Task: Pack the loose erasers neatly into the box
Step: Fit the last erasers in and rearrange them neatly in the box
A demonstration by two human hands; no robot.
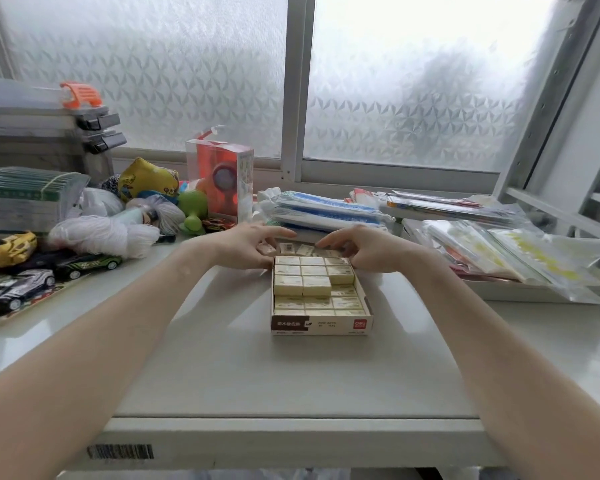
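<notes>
Partly, both hands (246, 245) hide loose erasers (297, 249) (grip unclear).

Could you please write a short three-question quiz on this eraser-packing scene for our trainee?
1. True or false: the top layer of erasers in the box is already complete.
2. Where do the loose erasers lie: A) beyond the far end of the box, B) on the stack of toy cars, C) on the window sill?
3. Fill in: the left hand and the right hand both reach toward the ____ end of the box.

Key:
1. False; the near part of the box shows only a lower layer.
2. A.
3. Far.
</notes>
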